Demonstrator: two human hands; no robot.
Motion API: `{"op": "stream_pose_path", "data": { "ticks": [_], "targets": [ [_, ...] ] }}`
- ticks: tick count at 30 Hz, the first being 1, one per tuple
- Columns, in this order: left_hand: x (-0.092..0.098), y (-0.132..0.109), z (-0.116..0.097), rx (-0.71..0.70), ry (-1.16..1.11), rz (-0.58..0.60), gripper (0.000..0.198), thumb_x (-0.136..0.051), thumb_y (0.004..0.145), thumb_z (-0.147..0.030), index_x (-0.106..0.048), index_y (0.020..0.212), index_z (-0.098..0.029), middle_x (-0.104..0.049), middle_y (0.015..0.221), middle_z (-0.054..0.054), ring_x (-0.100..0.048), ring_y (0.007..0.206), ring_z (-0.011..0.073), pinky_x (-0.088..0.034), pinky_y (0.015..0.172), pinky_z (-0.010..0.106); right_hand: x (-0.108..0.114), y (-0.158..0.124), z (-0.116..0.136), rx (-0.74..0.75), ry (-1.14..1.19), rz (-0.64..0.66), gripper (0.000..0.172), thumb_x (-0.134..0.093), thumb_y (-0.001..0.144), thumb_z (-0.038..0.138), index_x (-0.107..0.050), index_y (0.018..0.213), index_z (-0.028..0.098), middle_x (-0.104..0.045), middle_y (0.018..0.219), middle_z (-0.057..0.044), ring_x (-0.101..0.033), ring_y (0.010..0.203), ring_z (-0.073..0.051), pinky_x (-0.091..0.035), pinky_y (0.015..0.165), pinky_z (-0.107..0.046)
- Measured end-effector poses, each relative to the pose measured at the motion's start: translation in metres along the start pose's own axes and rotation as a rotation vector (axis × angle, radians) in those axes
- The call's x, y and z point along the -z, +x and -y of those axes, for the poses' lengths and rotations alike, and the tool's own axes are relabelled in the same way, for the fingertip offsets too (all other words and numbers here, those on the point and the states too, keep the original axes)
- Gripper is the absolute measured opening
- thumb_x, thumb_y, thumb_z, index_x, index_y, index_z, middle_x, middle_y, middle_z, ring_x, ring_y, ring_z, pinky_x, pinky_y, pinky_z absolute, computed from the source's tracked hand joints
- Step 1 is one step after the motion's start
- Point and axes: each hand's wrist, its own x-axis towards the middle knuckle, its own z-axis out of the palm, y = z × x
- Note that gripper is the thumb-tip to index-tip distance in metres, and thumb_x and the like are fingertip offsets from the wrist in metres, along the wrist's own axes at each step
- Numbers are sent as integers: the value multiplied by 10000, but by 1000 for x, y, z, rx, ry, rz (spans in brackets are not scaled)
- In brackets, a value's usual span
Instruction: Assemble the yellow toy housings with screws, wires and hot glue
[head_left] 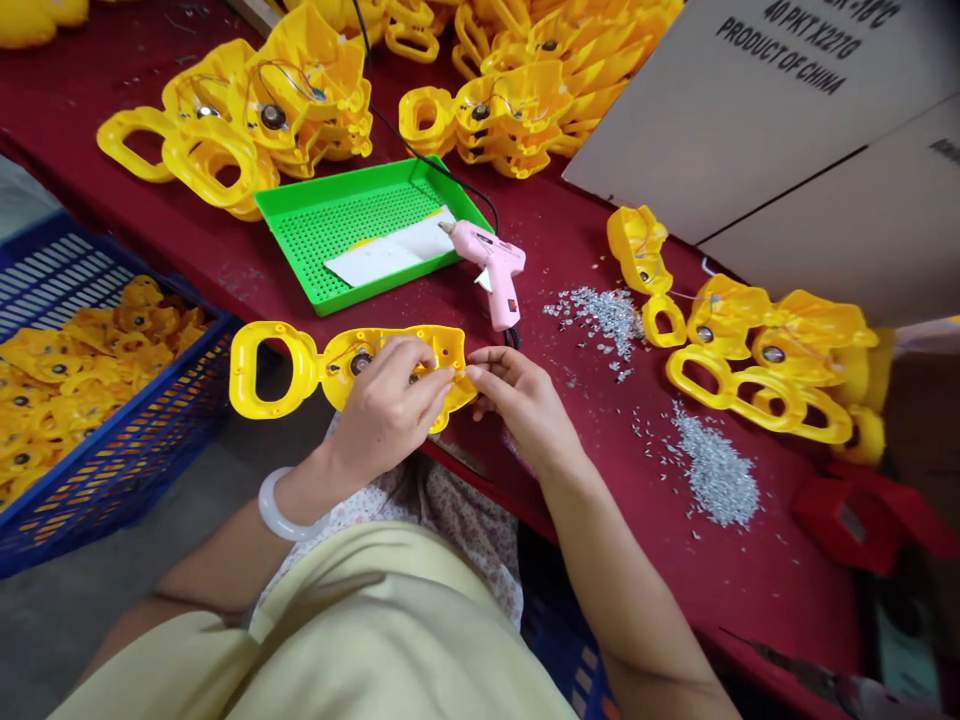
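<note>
A yellow plastic shell (281, 390) with a ring-shaped handle end lies at the near edge of the red table, its hollow side up. A round dark part and wiring show inside it. My left hand (394, 400) lies over the shell's middle, fingers bent and closed on it, thumb and fingertips near its right end. At that right end, my right hand (525, 400) has thumb and forefinger pinched together close to the shell's edge. Whatever is between those fingertips is too small or hidden to make out.
A pink glue gun (491, 265) rests against a green tray (300, 250) holding a white sheet (397, 250). Small metal pieces lie in two piles (607, 318), (716, 470) at right. Stacked yellow shells (300, 100) stand behind. A blue crate (150, 440) holds more shells. Cardboard boxes (750, 130) stand back right.
</note>
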Motion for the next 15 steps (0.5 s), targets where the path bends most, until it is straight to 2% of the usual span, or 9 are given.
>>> {"op": "stream_pose_path", "data": {
  "ticks": [4,10,15],
  "targets": [
    [-1,-1,3,-80,-7,14,134,-562,887,-137,-679,942,-103,-621,943,120,-575,968,233,-526,870,385,2,0,-2,2,10,37,396,-750,690,403,-636,995,178,-628,838,-3,-577,650,-100,-501,478,-212],
    [3,8,4,14,-141,110,192,-524,923,-182,-701,932,-110,-656,950,103,-601,929,215,-520,834,384,2,-1,2,-28,-26,152,407,-681,766,405,-667,1094,164,-638,796,-10,-565,616,-93,-509,501,-219],
    [9,10,6,48,-143,238,227,-498,941,-204,-715,952,-139,-649,1036,103,-585,1009,230,-490,884,410,2,-1,5,-56,-8,173,418,-692,754,386,-680,1104,159,-643,797,-14,-542,585,-79,-486,474,-206]
  ]
}}
